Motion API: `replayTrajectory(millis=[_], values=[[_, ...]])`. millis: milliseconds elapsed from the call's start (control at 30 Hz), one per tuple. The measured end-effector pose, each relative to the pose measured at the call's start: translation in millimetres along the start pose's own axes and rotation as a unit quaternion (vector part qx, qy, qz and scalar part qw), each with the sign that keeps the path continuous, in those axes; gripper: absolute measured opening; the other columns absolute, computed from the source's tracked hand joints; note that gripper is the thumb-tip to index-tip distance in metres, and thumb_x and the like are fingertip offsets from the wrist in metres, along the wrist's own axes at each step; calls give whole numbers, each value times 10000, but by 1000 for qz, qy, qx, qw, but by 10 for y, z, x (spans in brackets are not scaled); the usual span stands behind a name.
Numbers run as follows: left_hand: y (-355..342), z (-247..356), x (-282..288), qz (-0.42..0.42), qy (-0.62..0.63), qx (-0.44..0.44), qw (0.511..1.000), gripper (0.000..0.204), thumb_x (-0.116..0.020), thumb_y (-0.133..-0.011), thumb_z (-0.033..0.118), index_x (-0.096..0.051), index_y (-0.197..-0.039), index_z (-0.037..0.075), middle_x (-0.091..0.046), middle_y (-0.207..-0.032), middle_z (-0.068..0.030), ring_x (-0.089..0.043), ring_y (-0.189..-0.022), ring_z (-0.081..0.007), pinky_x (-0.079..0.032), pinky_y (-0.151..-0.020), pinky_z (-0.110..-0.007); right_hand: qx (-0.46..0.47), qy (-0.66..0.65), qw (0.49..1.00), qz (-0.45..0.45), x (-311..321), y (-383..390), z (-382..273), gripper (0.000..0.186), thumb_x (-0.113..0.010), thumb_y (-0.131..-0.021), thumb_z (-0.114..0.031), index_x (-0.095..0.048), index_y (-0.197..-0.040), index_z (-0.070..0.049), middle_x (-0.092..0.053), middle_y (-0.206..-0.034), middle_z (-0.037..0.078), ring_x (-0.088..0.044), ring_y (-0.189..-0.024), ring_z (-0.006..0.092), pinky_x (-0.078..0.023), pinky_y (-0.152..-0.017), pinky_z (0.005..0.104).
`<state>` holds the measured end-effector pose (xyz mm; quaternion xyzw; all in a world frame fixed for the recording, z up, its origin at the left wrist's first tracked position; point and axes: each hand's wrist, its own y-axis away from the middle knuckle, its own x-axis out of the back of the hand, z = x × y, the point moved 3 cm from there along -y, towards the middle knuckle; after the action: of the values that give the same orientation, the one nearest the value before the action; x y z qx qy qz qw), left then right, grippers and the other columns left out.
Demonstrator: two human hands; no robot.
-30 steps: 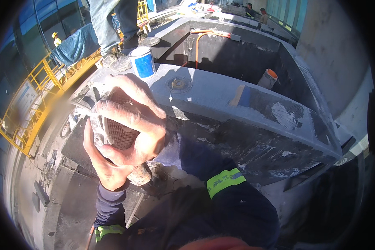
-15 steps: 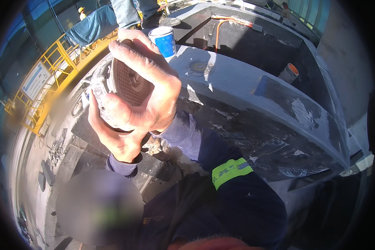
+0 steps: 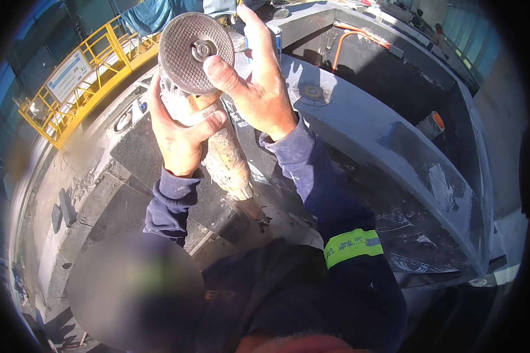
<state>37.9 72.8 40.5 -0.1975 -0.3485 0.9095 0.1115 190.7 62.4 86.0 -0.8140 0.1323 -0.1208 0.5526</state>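
Dusty and pale, an angle grinder is held up before me, its round cross-hatched disc and central nut facing me. My left hand is closed around the grinder's head just under the disc, with the thumb across its front. The grinder's body slopes down to the lower right from there. My right hand is at the disc's right edge, fingers stretched up and apart. Its thumb tip lies over the disc beside the nut; some of its fingers are hidden.
A grey curved ledge runs to the right, with a round fitting set in it. Beyond are a dark recess, an orange hose and an orange-ended pipe. A yellow railed platform stands left. A blue can is partly behind my right hand.
My right hand has opened from its grip around the disc and shifted right. The grinder has turned, so its disc face and body now show. My left hand still holds it.
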Motion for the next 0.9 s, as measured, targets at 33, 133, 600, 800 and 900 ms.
replayTrajectory(millis=[33, 133, 600, 800, 900], values=[[-37, -20, -26, -4, 49, 1, 999, 1069, -821, -612, -47, -201, -1481, -5, -492, -1298, -190, -572, -1144, -273, -524, -939, -397, -85, -26, 996, -25, 88, 92, 85, 924, -748, -850, -450, -265, -1442, 69, -374, -1402, 290, -393, -1330, 374, -344, -1105, 436], [-223, -226, -141, 71, 68, 2, 995, 1036, -787, -638, -86, -182, -1474, 13, -528, -1236, -188, -616, -1045, -265, -562, -861, -398, -333, -80, 920, -192, 247, 469, 226, 1111, -793, -796, -480, -108, -1508, 28, -386, -1398, 291, -457, -1286, 351, -456, -1008, 453], [-33, -877, 49, 133, 119, 171, 969, 878, -678, -844, 38, -155, -1548, 80, -407, -1397, -217, -595, -1134, -306, -433, -1000, -505, -454, -50, 875, -158, 484, 152, 1034, 775, -828, -690, -67, -435, -1350, 33, -663, -1122, 160, -662, -987, 207, -570, -760, 370], [1444, -1024, 1425, 305, -7, 187, 934, 693, -654, -798, -12, -390, -1436, 53, -501, -1219, -149, -610, -1056, -250, -497, -915, -378, -475, -67, 846, -232, -267, -234, 2022, 812, -787, -693, 0, -351, -1365, 135, -678, -1013, 232, -710, -787, 230, -582, -630, 338], [2731, -1267, 2368, 358, -190, 233, 884, 656, -635, -792, -57, -422, -1402, 54, -503, -1187, -148, -629, -965, -230, -551, -827, -349, -444, 95, 871, -188, -680, -407, 2544, 753, -776, -704, 11, -381, -1334, 132, -691, -973, 236, -707, -697, 234, -578, -597, 322]])
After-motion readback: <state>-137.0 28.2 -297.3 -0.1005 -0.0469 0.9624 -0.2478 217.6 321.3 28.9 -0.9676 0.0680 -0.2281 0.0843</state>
